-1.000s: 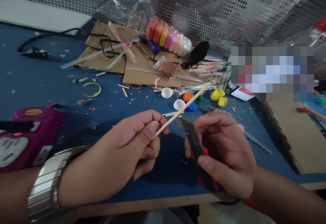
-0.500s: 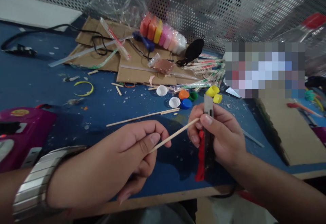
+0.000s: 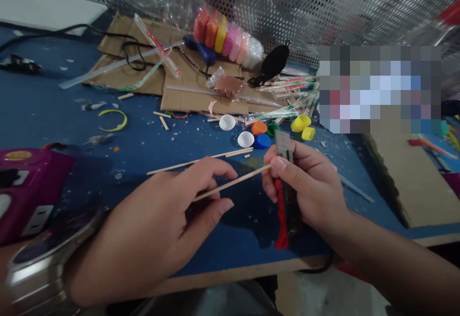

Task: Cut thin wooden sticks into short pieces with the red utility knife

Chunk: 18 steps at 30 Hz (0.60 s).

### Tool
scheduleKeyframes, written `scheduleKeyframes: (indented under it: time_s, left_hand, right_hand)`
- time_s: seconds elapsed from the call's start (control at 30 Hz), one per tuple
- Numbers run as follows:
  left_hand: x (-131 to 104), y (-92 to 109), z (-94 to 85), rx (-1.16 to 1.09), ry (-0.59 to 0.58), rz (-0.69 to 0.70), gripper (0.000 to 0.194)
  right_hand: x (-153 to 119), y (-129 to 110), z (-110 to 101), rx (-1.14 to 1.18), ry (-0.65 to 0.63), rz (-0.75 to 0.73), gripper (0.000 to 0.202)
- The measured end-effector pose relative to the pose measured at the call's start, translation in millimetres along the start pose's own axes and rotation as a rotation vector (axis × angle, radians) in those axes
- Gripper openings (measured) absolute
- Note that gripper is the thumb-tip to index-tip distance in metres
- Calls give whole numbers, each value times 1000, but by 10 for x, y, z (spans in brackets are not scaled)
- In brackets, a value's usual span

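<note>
My right hand (image 3: 305,182) is closed round a box cutter (image 3: 287,182) with its wide blade pointing up, and pinches the right end of a thin wooden stick (image 3: 237,180) between thumb and fingers. A red strip (image 3: 281,220) hangs beside the cutter. My left hand (image 3: 161,225), with a metal watch at the wrist, has its thumb and index finger spread apart around the stick's left part; whether its other fingers touch the stick is hidden. Behind the hands, more sticks (image 3: 201,162) lie on the blue table (image 3: 136,153).
Several bottle caps (image 3: 262,141) lie beyond the hands. Cardboard sheets (image 3: 201,100) with clay packs (image 3: 226,38) and wrapped sticks (image 3: 294,86) are at the back. A purple power strip (image 3: 36,182) stands left, a cardboard piece (image 3: 420,182) right.
My left thumb and index finger have opened off the stick, and the thumb has dropped lower. My right hand has shifted slightly left, the cutter now tilting left.
</note>
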State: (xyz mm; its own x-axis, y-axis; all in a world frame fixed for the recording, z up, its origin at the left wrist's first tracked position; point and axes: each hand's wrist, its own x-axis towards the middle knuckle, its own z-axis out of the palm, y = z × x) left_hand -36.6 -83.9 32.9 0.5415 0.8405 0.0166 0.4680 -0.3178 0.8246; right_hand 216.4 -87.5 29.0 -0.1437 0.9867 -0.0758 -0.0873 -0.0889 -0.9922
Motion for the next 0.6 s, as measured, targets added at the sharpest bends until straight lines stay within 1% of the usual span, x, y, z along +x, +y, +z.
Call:
scheduleKeyframes:
  time_s: [0.07, 0.23, 0.3, 0.43, 0.5, 0.6]
  left_hand:
    - [-16, -20, 5, 66, 36, 38, 24]
    - [-46, -57, 14, 127, 95, 51, 26]
    - [-37, -55, 5, 145, 108, 78, 23]
    - [-2, -40, -24, 190, 134, 164, 12]
    - [9, -40, -33, 196, 129, 183, 7]
    - [14, -45, -37, 195, 120, 190, 10]
  right_hand:
    - [0, -1, -1, 2, 4, 22, 35]
    - [-3, -2, -9, -12, 13, 30, 37]
    - [-4, 0, -10, -15, 12, 33, 37]
    - [-12, -2, -10, -40, 8, 45, 38]
    - [-16, -5, -11, -41, 3, 46, 36]
    - [-17, -1, -15, -39, -3, 53, 33]
